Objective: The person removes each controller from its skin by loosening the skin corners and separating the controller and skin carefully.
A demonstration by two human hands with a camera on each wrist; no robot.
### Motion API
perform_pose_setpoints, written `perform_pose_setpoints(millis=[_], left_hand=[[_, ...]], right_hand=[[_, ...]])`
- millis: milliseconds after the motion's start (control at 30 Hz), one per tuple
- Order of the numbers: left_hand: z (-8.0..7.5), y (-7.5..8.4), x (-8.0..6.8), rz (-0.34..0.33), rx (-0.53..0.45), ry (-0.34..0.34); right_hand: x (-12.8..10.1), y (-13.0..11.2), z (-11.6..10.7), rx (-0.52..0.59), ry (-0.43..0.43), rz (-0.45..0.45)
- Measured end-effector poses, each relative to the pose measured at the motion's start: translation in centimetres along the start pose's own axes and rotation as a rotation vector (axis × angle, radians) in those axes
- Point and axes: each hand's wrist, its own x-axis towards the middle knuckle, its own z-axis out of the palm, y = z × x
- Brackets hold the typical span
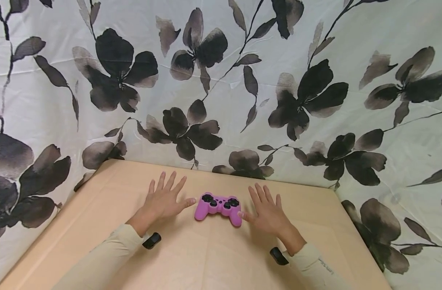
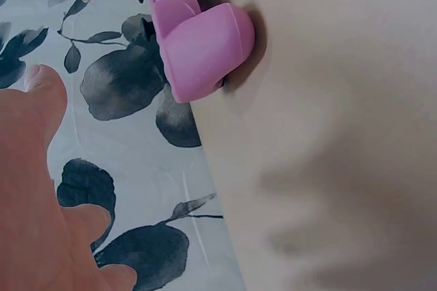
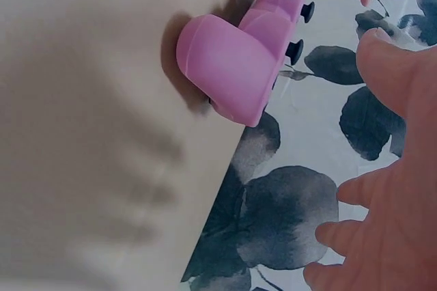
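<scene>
A pink game controller (image 1: 219, 204) with black buttons and thumbsticks lies face up on the table, its two grips toward the person. To its left my left hand (image 1: 164, 202) is held with straight, spread fingers above the tabletop, holding nothing. My right hand (image 1: 267, 212) is spread the same way on the other side, its thumb overlapping the controller's right grip in the head view. Both wrist views show the controller (image 2: 198, 48) resting apart from the hand, and the right hand (image 3: 392, 168) casts a shadow on the table.
The table (image 1: 192, 257) has a pale tan cover. Behind and beside it hangs a white cloth (image 1: 235, 100) printed with dark flowers. Each wrist wears a black band device, the left one (image 1: 151, 241) and the right one (image 1: 279, 256), below light sleeves.
</scene>
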Motion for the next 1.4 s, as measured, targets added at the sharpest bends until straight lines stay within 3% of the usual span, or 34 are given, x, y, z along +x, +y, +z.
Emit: perform_pose_setpoints(millis=[1400], left_hand=[[4.4, 1.2, 2.4, 0.07, -0.013, -0.092]], right_hand=[[1.9, -0.4, 3.1, 0.062, -0.106, 0.048]])
